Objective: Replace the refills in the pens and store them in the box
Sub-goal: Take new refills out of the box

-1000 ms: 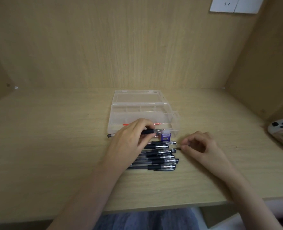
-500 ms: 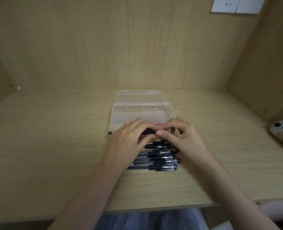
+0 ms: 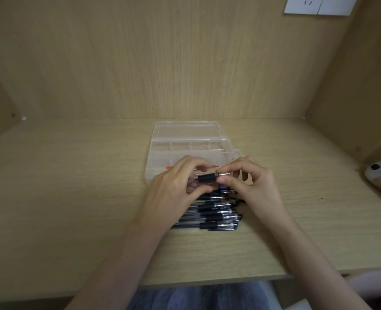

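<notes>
One pen (image 3: 206, 177), frame centre, held level just above near edge of clear box (image 3: 189, 135). Your left hand (image 3: 174, 193) grips barrel at black sleeve; your right hand (image 3: 250, 182) pinches metal tip end, thumb against forefinger. Hands close together, both clamped on same pen. Likely step: unscrewing tip. Keep left hand steady, twist with right only, draw straight along barrel so refill stays unbent. Row of pens (image 3: 216, 217) lies lower centre on desk (image 3: 73, 198); red refill (image 3: 169, 167) shows in box's near compartment.
</notes>
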Demonstrator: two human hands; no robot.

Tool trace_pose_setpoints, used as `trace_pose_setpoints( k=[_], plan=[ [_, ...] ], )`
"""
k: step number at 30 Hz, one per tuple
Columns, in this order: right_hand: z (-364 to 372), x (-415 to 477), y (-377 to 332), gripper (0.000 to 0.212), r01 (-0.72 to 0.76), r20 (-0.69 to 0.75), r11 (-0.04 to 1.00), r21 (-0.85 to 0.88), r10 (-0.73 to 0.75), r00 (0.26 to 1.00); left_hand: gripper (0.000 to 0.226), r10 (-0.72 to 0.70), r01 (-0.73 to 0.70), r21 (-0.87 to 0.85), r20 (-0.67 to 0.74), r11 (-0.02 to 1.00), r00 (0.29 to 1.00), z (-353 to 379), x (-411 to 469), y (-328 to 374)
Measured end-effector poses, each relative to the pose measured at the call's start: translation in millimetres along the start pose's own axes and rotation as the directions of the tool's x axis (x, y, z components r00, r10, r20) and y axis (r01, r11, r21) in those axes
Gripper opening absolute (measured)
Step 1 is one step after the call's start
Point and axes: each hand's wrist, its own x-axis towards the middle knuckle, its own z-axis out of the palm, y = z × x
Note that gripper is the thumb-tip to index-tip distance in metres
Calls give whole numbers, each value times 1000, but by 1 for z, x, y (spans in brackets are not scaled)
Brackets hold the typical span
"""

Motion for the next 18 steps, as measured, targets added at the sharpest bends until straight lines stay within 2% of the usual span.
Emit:
trace_pose_setpoints(
  k=[4, 8, 11, 17, 18],
  plan=[
    [-3, 0, -1, 22, 7, -16, 1000, 21, -6, 1000, 15, 35, -33, 77, -20, 996, 999, -1, 0, -2],
    [-4, -1, -2, 23, -12, -14, 998, 55, 13, 1000, 16, 31, -28, 100, -33, 995, 999, -2, 0, -2],
    [-4, -1, -4, 31, -54, 0, 989, 135, 54, 999, 17, 43, -40, 96, -27, 995, 999, -1, 0, -3],
    [-4, -2, -2, 6, -98, 1, 994, 45, 98, 995, 19, 32, -30, 84, -26, 996, 999, -2, -1, -4],
    [-4, -2, -2, 9, -91, 11, 995, 51, 90, 996, 19, 26, -24, 80, -26, 996, 999, -2, -1, -4]
  ],
)
